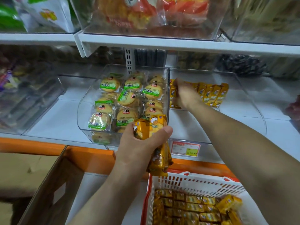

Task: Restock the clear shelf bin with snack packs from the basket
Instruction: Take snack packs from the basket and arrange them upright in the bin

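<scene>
Right hand (183, 93) deep in clear bin (243, 88), fingers pinching yellow snack packs (212, 94) upright against its left wall; left hand (139, 143) clutching spares above white basket (194, 181).

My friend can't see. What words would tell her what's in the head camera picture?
The right hand sets yellow snack packs in a row inside a clear shelf bin, while the left hand holds a bunch more in front. Below sits a white basket full of these packs, and the neighbouring bin holds round biscuits.
</scene>
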